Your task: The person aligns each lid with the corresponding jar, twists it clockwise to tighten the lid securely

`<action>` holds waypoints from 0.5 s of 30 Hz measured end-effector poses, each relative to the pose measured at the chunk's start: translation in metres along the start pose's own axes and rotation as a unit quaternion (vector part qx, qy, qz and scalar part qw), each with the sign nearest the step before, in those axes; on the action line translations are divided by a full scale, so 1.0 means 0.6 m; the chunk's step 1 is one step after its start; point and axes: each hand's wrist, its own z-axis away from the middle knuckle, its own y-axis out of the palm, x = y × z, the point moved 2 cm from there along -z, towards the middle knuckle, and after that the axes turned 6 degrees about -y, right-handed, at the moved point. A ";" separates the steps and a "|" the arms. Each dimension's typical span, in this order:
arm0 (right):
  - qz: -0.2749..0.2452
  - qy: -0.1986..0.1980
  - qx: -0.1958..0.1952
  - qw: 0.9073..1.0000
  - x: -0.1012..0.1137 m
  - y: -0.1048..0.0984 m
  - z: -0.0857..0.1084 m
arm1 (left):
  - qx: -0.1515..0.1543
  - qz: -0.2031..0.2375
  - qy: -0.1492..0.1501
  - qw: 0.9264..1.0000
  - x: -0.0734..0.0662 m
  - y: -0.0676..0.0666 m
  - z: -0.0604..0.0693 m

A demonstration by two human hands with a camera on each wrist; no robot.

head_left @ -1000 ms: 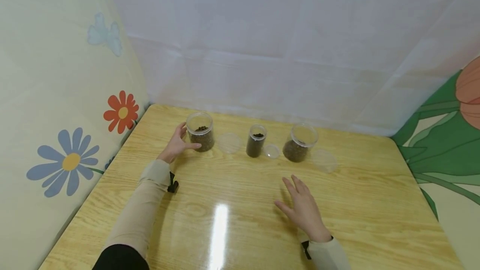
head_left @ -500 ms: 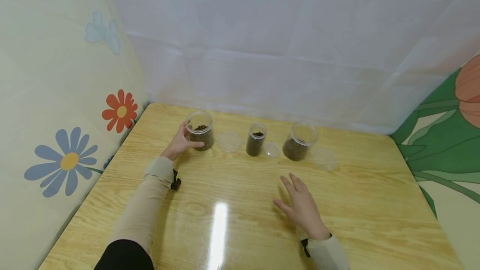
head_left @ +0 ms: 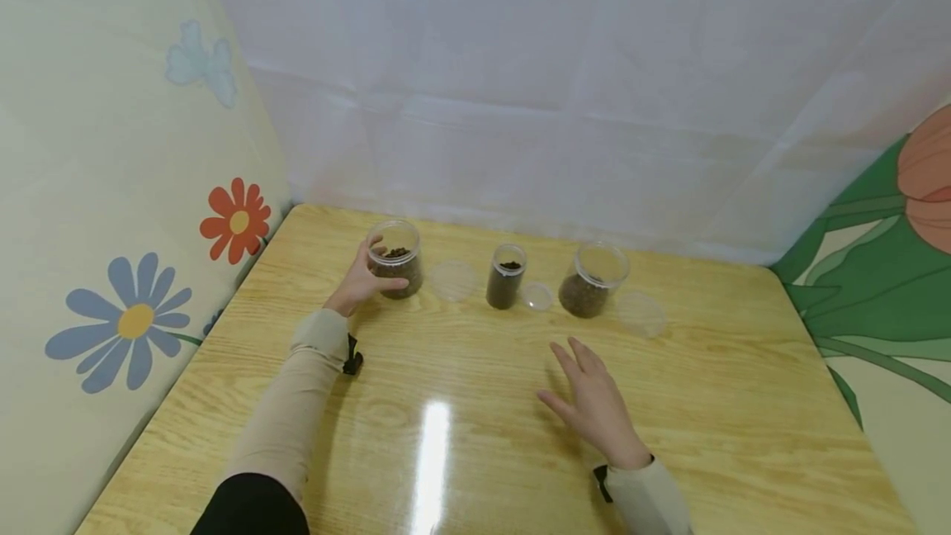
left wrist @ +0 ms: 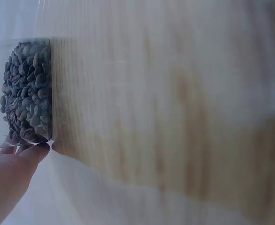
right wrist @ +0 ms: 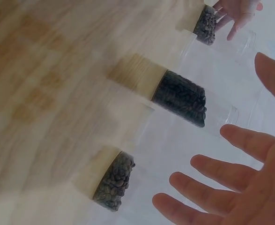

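My left hand is at the left clear jar, its thumb across the front and its fingers around the far side. Coffee beans fill the lower part of that jar, which stands upright on the table. A narrower jar of dark beans is in the middle, and a wide jar with beans stands to its right. All three are uncovered. Well in front of the right-hand jar, my right hand hovers with fingers spread and holds nothing; its palm and fingers show in the right wrist view.
Clear round lids lie flat beside the jars: a left lid, a small lid and a right lid. Behind the wooden table hangs a white cloth. Flower-printed panels flank both sides.
My left hand has closed further around the left jar, its thumb sliding a little to the right across the front. The right hand has drifted slightly left. The jars stay in place.
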 end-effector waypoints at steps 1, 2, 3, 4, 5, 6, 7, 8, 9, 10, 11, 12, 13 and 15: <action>0.002 -0.004 -0.002 1.000 0.001 0.000 -0.002 | -0.002 0.000 0.000 1.000 0.000 0.000 0.000; 0.003 -0.009 -0.003 1.000 0.003 0.000 -0.005 | -0.003 0.001 0.000 1.000 0.000 -0.001 0.000; 0.004 -0.013 -0.004 1.000 0.004 -0.001 -0.007 | -0.002 0.001 0.000 1.000 0.000 -0.001 0.000; 0.005 -0.016 -0.006 1.000 0.005 -0.001 -0.009 | -0.004 0.000 -0.002 1.000 0.000 -0.001 0.000; 0.004 -0.019 -0.008 1.000 0.006 -0.001 -0.011 | -0.003 0.000 -0.001 1.000 0.000 -0.002 -0.001; 0.004 -0.022 -0.009 1.000 0.008 -0.001 -0.013 | -0.004 -0.001 -0.001 1.000 0.001 -0.002 -0.001; 0.004 -0.024 -0.010 1.000 0.009 -0.002 -0.015 | -0.003 -0.003 -0.001 1.000 0.001 -0.002 -0.002; 0.003 -0.027 -0.011 1.000 0.011 -0.002 -0.017 | -0.003 -0.003 0.000 1.000 0.002 -0.002 -0.003; 0.002 -0.030 -0.011 0.999 0.012 -0.002 -0.019 | -0.003 -0.004 -0.001 1.000 0.002 -0.002 -0.004; 0.000 -0.033 -0.012 0.999 0.014 -0.002 -0.021 | -0.002 -0.002 0.000 1.000 0.003 -0.001 -0.005; -0.001 -0.037 -0.012 0.999 0.016 -0.002 -0.023 | 0.000 -0.001 0.001 1.000 0.003 -0.001 -0.006; 0.000 -0.041 -0.012 0.999 0.018 -0.002 -0.025 | 0.001 0.001 0.000 1.000 0.004 -0.001 -0.007; -0.002 -0.046 -0.014 0.999 0.020 -0.002 -0.028 | 0.002 0.000 -0.001 1.000 0.004 -0.001 -0.008; -0.003 -0.057 -0.015 0.998 0.024 -0.003 -0.034 | 0.005 -0.003 -0.003 1.000 0.004 0.000 -0.008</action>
